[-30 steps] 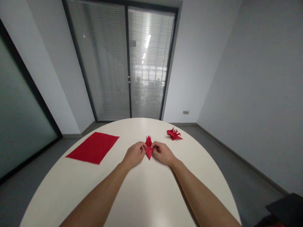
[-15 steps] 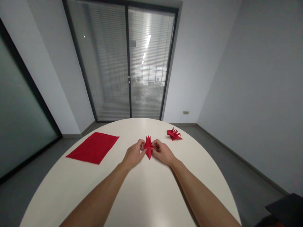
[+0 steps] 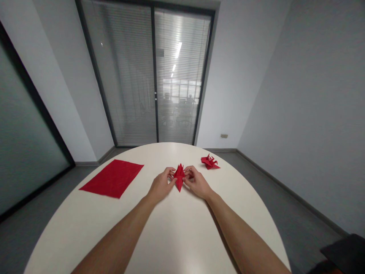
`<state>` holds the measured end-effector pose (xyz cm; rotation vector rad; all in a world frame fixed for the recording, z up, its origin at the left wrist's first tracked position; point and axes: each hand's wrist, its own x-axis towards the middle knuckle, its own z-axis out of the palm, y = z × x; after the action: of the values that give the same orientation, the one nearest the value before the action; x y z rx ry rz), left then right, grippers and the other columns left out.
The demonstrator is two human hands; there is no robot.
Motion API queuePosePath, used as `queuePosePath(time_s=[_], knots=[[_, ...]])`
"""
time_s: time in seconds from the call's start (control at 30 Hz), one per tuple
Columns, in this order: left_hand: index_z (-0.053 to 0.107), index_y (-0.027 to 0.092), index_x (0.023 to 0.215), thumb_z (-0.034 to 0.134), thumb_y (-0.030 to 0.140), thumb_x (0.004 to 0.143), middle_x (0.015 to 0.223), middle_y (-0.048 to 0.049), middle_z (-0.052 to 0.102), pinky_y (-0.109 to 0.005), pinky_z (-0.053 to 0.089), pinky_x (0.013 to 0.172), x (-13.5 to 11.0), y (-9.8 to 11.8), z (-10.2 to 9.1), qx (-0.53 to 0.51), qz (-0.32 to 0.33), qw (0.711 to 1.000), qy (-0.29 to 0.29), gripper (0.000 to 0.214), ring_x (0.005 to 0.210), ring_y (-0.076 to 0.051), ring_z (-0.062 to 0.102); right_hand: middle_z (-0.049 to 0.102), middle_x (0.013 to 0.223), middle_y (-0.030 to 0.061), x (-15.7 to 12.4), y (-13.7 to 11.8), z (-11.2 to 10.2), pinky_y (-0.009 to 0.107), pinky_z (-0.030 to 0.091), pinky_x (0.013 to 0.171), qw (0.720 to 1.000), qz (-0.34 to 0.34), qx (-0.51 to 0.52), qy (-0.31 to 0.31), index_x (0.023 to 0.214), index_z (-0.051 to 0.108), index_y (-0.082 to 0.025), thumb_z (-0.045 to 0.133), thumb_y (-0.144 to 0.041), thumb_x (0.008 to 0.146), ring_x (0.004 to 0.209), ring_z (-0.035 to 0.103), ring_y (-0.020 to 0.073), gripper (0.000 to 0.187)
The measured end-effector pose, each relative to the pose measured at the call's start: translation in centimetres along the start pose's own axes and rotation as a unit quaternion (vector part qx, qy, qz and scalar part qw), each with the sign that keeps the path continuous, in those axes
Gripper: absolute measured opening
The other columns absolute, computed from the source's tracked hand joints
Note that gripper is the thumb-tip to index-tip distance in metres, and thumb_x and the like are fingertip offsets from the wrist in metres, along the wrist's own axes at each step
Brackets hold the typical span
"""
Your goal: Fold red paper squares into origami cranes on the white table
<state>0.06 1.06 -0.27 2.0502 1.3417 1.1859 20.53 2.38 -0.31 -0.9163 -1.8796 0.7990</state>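
Note:
Between my two hands is a small red folded paper (image 3: 179, 179), with narrow points at its far end and one point towards me. My left hand (image 3: 163, 184) pinches its left edge between thumb and fingers. On the opposite edge, my right hand (image 3: 197, 183) pinches it the same way. The fingertips partly cover the sides of the folds. Left of my hands, a flat red sheet of paper (image 3: 114, 179) lies on the table. Several red folded paper figures (image 3: 210, 162) sit in a small heap beyond my right hand.
The white round-edged table (image 3: 171, 236) carries all the paper. Behind it stand glass doors (image 3: 154, 76) with blinds, and a grey wall rises on the right. A dark object (image 3: 346, 253) shows at the lower right, off the table.
The far points of the folded paper have spread slightly wider. My right fingers have lifted a little away from its far end. The sheet and the folded figures stay put.

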Motion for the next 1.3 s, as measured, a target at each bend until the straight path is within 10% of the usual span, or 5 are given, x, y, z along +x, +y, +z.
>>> queuePosePath(time_s=[1.3], knots=[[0.068,0.022,0.102,0.059,0.020,0.094,0.100,-0.0026,0.070,-0.031,0.048,0.085,-0.2,0.4,-0.3,0.102,0.072,0.992,0.009,0.012,0.098,-0.020,0.065,0.077,0.100,0.0056,0.1,-1.2,-0.5,0.032,0.049,0.080,0.993,-0.002,-0.115,0.010,0.102,0.076,-0.021,0.063,-0.027,0.091,0.088,0.068,0.0211,0.019]])
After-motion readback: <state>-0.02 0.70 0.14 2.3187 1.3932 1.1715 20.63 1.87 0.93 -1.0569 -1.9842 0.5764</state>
